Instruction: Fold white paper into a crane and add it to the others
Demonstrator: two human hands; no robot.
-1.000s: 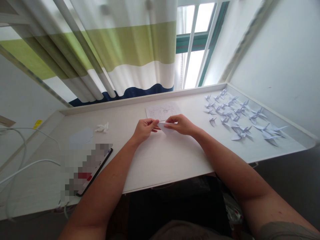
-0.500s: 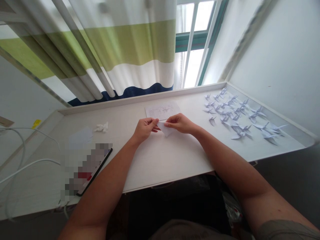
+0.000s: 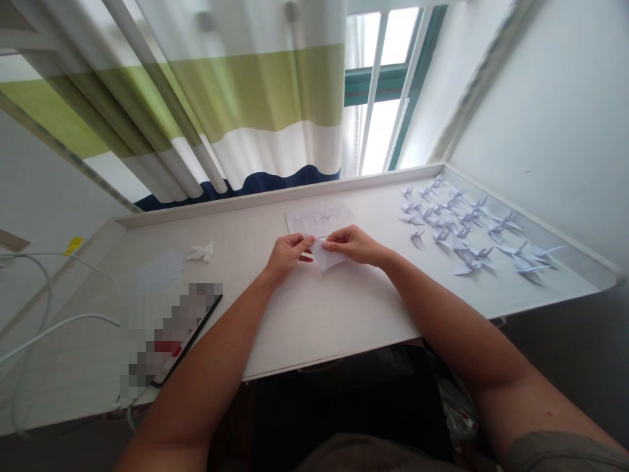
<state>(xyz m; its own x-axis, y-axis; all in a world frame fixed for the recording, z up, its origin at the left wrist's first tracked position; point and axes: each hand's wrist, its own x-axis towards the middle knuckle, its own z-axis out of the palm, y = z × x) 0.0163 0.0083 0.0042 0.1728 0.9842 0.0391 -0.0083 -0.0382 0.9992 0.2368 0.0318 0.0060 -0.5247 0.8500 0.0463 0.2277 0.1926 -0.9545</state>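
A small folded piece of white paper (image 3: pixel 330 257) is held just above the white table (image 3: pixel 314 321). My left hand (image 3: pixel 289 254) pinches its left corner between thumb and fingers. My right hand (image 3: pixel 354 245) grips the upper right part, thumb on top. The fine folds are too small to make out. Right behind my hands lies a sheet with printed or drawn marks (image 3: pixel 317 219). Several folded paper cranes (image 3: pixel 462 229) stand grouped on the right side of the table.
At the left lie a crumpled white bit (image 3: pixel 201 252), pale paper sheets (image 3: pixel 160 270) and a dark-edged tablet-like device (image 3: pixel 189 337) with a blurred screen. White cables (image 3: pixel 63 321) cross the left end. A raised rim (image 3: pixel 236 202) borders the back, before a striped curtain (image 3: pixel 255 92).
The paper's lower part has tilted slightly between my fingers, and its lower tip hangs a little lower and further left. Both hands keep nearly the same place.
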